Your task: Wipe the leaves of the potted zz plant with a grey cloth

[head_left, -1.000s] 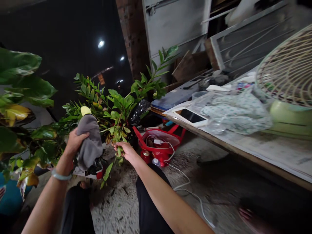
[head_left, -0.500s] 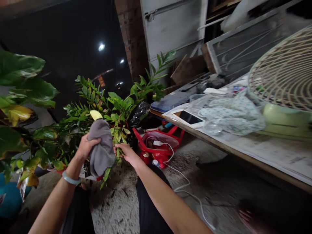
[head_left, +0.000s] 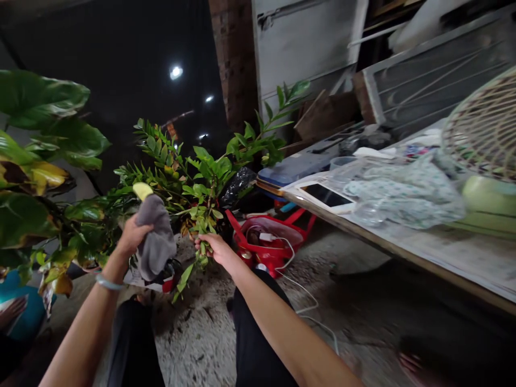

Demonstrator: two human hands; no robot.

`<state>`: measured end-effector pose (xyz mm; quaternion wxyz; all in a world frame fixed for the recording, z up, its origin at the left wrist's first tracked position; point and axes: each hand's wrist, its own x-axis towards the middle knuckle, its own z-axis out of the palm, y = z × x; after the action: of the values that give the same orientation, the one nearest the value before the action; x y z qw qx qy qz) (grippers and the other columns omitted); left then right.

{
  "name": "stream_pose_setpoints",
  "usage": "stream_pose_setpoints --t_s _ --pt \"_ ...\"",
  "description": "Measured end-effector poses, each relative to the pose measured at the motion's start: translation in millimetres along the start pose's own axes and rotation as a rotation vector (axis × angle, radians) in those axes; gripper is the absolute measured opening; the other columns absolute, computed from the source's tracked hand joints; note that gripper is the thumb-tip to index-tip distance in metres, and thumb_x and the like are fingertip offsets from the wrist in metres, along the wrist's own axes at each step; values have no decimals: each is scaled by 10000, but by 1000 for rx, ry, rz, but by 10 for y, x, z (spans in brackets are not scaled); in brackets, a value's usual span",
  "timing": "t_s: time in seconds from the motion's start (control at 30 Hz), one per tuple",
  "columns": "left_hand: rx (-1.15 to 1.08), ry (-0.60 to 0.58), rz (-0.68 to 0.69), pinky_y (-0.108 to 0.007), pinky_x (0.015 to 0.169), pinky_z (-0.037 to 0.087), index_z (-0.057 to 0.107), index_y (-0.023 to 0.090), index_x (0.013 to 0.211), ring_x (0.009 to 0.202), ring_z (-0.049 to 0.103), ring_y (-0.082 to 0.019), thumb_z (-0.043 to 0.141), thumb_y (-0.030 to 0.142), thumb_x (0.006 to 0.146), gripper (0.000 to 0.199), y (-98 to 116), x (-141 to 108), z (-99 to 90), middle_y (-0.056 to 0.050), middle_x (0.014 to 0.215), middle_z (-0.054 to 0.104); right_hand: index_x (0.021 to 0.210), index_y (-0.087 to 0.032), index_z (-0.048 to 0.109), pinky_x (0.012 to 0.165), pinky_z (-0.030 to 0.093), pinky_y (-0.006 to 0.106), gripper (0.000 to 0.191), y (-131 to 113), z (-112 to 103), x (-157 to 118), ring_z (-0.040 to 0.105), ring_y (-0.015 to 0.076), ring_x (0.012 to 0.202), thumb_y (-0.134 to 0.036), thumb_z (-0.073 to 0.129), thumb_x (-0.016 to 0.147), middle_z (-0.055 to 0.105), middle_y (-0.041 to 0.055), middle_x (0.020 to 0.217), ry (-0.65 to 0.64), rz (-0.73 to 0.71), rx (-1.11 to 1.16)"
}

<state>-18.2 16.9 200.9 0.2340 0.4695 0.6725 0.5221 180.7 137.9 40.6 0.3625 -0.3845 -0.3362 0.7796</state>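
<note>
My left hand (head_left: pixel 134 235) is closed round a grey cloth (head_left: pixel 156 242), which hangs down in loose folds. A pale yellow piece (head_left: pixel 142 191) sticks out above the cloth; I cannot tell what it is. To the right of it, my right hand (head_left: pixel 213 246) pinches a leafy green stem (head_left: pixel 205 248) of the potted plant (head_left: pixel 209 177). Leaves of that stem droop below my fingers. A small gap separates the cloth from my right hand. The plant's pot is mostly hidden behind the cloth and leaves.
A red bag (head_left: pixel 274 244) with a white cable stands on the rough floor (head_left: pixel 197 344). On the right, a table (head_left: pixel 443 258) bears a white tablet (head_left: pixel 328 196), a bagged patterned cloth (head_left: pixel 407 188) and a fan (head_left: pixel 484 129). Large leaves (head_left: pixel 48 140) reach in from the left, near another person's hand (head_left: pixel 14 312).
My left hand has moved left with the grey cloth, away from my right hand. The right hand keeps hold of the stem. The whole view has shifted slightly.
</note>
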Motion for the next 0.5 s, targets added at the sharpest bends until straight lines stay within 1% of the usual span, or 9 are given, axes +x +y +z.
stream_pose_setpoints --t_s 0.1,0.17,0.23,0.27,0.3,0.37,0.43,0.47,0.5 --pt "152 -214 -105 -284 636 506 726 145 780 674 607 -196 701 133 487 294 -418 -130 196 5 664 678 756 -162 663 439 516 200 109 8 17 10 683 135 502 -144 750 819 734 11 629 5 -7 17" --pt "166 -346 -171 -272 582 488 744 153 738 644 603 -196 682 114 459 289 -501 -335 101 -1 662 700 759 -161 671 432 516 194 108 8 -4 22 686 136 497 -138 765 806 739 15 633 7 -7 18" --pt "128 -408 -199 -265 585 500 770 180 801 658 620 -193 703 143 478 331 -371 -493 -143 -5 737 744 764 -160 681 414 510 193 96 6 -37 30 692 143 497 -136 765 804 743 22 635 5 -4 13" --pt "97 -384 -185 -265 602 510 778 195 847 671 626 -192 725 168 496 356 -245 -527 -285 -3 772 754 768 -161 685 404 509 197 86 5 -52 32 696 149 501 -138 759 806 746 25 638 1 -1 8" --pt "65 -304 -151 -268 610 515 780 199 880 669 624 -191 752 197 508 373 -102 -526 -415 -3 777 749 769 -161 688 395 508 202 78 6 -63 33 701 156 507 -140 751 810 749 29 642 -4 3 3" --pt "26 -39 -39 -274 612 515 768 184 910 664 617 -191 793 246 511 405 152 -434 -591 0 756 721 759 -162 685 384 510 209 77 10 -73 37 707 165 514 -142 738 811 751 36 643 -14 13 -8" --pt "16 209 62 -272 634 517 745 167 923 692 623 -190 780 255 511 424 243 -295 -610 8 765 702 749 -164 681 387 516 210 82 22 -67 46 705 165 512 -141 738 804 749 37 633 -17 21 -14" --pt "17 275 87 -271 652 520 736 164 933 709 627 -187 752 248 521 421 205 -245 -565 11 779 703 752 -164 683 397 524 211 78 30 -60 52 704 163 511 -142 741 799 749 37 630 -18 22 -14" --pt "38 273 63 -270 654 519 726 163 899 700 622 -182 713 219 514 389 118 -227 -495 17 754 692 758 -164 689 409 533 214 70 39 -53 58 702 161 510 -143 745 794 750 38 631 -19 21 -12"
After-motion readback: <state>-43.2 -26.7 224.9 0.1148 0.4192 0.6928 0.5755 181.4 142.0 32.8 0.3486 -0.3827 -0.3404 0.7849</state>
